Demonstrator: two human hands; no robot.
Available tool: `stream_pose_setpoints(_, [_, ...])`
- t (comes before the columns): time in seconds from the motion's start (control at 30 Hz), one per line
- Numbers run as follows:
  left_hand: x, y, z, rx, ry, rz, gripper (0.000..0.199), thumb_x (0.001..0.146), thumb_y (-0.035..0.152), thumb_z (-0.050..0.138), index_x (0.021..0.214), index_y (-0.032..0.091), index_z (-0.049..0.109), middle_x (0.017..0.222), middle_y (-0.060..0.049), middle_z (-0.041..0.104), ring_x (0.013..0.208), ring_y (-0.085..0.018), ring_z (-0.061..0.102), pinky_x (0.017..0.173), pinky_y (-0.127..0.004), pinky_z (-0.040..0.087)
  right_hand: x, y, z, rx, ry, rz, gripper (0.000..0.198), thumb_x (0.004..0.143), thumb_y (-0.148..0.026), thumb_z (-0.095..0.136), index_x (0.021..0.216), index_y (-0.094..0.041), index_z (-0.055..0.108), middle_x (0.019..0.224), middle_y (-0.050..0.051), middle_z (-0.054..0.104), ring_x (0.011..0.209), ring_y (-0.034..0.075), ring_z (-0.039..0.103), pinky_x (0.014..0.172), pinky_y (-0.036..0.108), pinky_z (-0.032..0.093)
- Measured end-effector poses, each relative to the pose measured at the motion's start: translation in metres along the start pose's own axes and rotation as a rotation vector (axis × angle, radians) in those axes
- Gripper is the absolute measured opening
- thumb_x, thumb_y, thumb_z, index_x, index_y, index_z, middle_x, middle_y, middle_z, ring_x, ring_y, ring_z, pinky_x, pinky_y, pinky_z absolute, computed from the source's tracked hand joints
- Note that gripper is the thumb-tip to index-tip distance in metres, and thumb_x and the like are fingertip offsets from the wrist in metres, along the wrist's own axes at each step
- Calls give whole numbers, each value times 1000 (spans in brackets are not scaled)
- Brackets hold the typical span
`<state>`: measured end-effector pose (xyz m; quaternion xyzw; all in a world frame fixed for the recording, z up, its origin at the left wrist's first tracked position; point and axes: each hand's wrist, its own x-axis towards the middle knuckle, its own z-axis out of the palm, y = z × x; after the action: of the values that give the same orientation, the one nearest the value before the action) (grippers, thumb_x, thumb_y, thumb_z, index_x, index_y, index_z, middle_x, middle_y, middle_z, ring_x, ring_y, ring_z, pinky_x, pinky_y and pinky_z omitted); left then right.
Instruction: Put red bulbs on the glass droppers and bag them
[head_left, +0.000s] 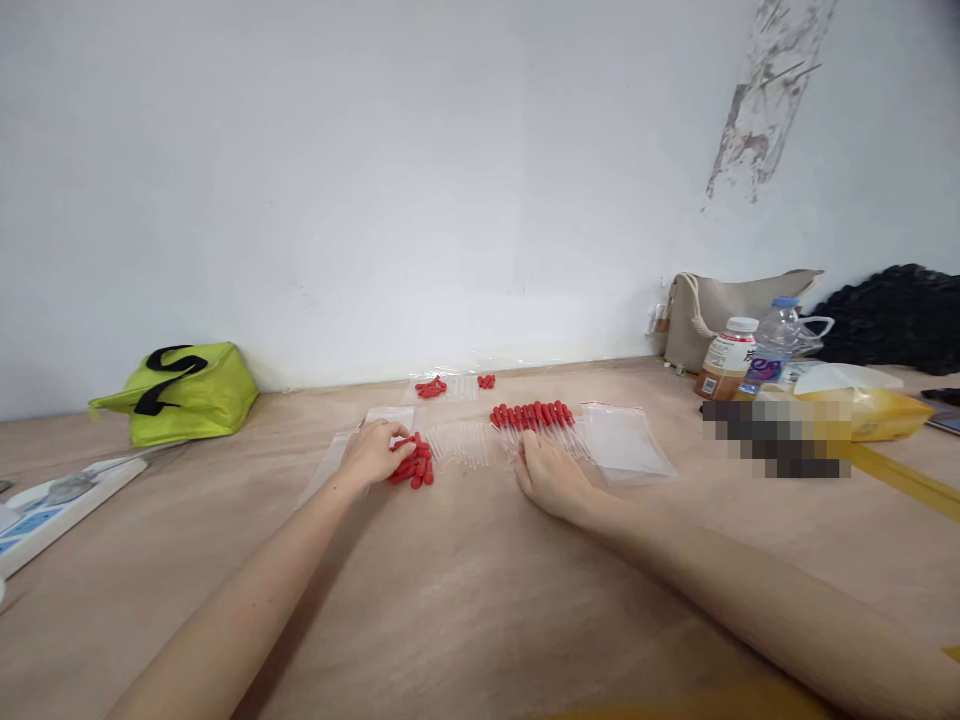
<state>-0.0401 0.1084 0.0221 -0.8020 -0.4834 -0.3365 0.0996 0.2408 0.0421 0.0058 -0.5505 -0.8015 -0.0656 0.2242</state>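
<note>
My left hand [367, 452] is curled over a loose pile of red rubber bulbs [424, 468], with thumb and finger closed around one of them. Between my hands lies a spread of thin clear tubes [459, 445]. My right hand [551, 475] rests flat, its fingers stretched over the clear stems of a row of red-topped droppers [532, 413]. Whether anything lies under its fingers is hidden. A clear plastic bag [626, 440] is right of the row, and another bag [326, 468] is partly behind my left wrist.
Near the wall lie more red bulbs [431, 387] and tubes on plastic. A lime-green bag [191, 395] and a power strip [71, 505] are at left. Bottles [727, 358], a beige bag [686, 325] and a yellow packet [870, 405] stand at right.
</note>
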Motion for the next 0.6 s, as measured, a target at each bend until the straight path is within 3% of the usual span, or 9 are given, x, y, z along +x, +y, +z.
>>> stream_pose_setpoints(0.17, [7,8,1,-7,3,3,15,70,29,60,58,21,57,61,-6,59,57,-21,54,51,-32,39,-25,18,11,225,130,-108,22,86,-22,29,92,-13,48,86,10,58,80,19,52,72,30,40])
stream_pose_setpoints(0.27, [1,27,-12,-34,18,14,9,78,23,50,70,22,55,71,-6,61,66,-21,56,56,-32,42,-29,22,15,288,195,-105,30,86,-21,31,111,-13,44,97,12,57,90,19,52,78,31,39])
stream_pose_setpoints(0.33, [-12,46,-20,-72,-6,56,10,82,21,45,80,22,54,74,-4,60,66,-18,56,58,-30,43,-29,23,15,262,186,-119,31,87,-21,31,113,-14,46,95,11,58,90,19,51,77,31,39])
stream_pose_setpoints(0.47, [-52,85,-23,-128,-145,220,16,85,20,40,93,19,54,87,-6,57,78,-18,54,68,-30,44,-29,24,10,208,161,-138,26,88,-20,32,98,-15,55,87,8,59,84,18,52,74,29,37])
stream_pose_setpoints(0.6, [-72,102,-20,-230,-369,224,13,82,26,49,89,18,55,77,-3,54,64,-14,52,58,-24,43,-30,23,6,186,146,-122,23,87,-20,34,93,-16,56,88,7,60,83,17,52,72,28,35])
